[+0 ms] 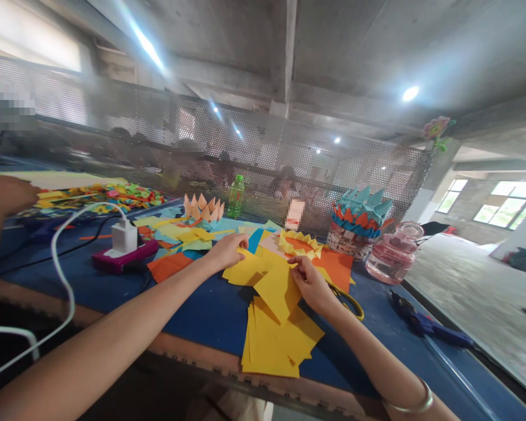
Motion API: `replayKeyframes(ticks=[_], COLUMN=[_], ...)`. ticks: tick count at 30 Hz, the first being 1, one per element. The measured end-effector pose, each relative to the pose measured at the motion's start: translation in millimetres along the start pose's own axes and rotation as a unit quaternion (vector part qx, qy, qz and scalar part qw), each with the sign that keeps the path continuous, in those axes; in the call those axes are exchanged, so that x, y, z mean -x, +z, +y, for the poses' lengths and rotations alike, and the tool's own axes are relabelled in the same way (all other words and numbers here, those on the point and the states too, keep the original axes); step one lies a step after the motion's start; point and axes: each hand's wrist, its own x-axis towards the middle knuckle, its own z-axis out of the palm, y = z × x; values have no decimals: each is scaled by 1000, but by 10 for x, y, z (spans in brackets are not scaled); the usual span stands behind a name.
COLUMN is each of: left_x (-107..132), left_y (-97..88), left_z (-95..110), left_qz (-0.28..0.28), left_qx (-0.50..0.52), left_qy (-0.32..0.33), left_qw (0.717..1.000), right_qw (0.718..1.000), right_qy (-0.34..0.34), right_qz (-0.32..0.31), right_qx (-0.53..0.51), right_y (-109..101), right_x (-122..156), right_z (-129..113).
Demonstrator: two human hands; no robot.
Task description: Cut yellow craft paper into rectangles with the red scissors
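A yellow paper sheet is tilted above the table, its right edge pinched between the thumb and fingers of my right hand. My left hand is closed, its thumb and fingertips at the upper left edge of yellow paper. Nearer me lies a loose stack of yellow paper squares, fanned at the table's front edge. Beyond my hands a ring of folded yellow paper points rests on orange paper. Yellow-handled scissors lie partly hidden behind my right wrist.
At right are a glue gun, a jar of pinkish liquid and a basket with folded paper points. Behind stand a green bottle and a peach paper crown. A purple power strip and another person's arm are left.
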Motion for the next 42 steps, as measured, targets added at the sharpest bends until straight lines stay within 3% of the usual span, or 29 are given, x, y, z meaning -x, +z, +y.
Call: replayKeyframes(ticks=[10,20,28,30,32,34,37,39,42], left_x=[52,7,13,6,1,5,32,51,65], left_y=[25,35,17,3,8,37,93,109,89], left_z=[-39,-85,-37,-5,43,102,190,235,271], left_qz=[-84,-113,24,67,79,45,-24,-40,-63], left_qx=[-71,-93,-82,-38,81,270,532,609,649], left_qy=[-48,-62,-27,-23,-29,-54,-120,-161,-196], left_qw=[993,987,996,997,993,960,838,776,733], right_qw=[1000,1000,1000,1000,1000,1000,999,1000,1000], right_qy=[0,-5,-6,-4,-2,-1,-5,-7,-18], right_qz=[0,-12,-13,-12,-6,9,23,17,9], right_qx=[5,15,5,8,17,23,22,14,8], right_y=[10,-3,-7,-17,-30,-44,-58,-54,-7], right_x=[0,3,1,-11,-24,-37,-61,-98,-215], right_z=[16,-3,-2,9,23,34,42,41,16])
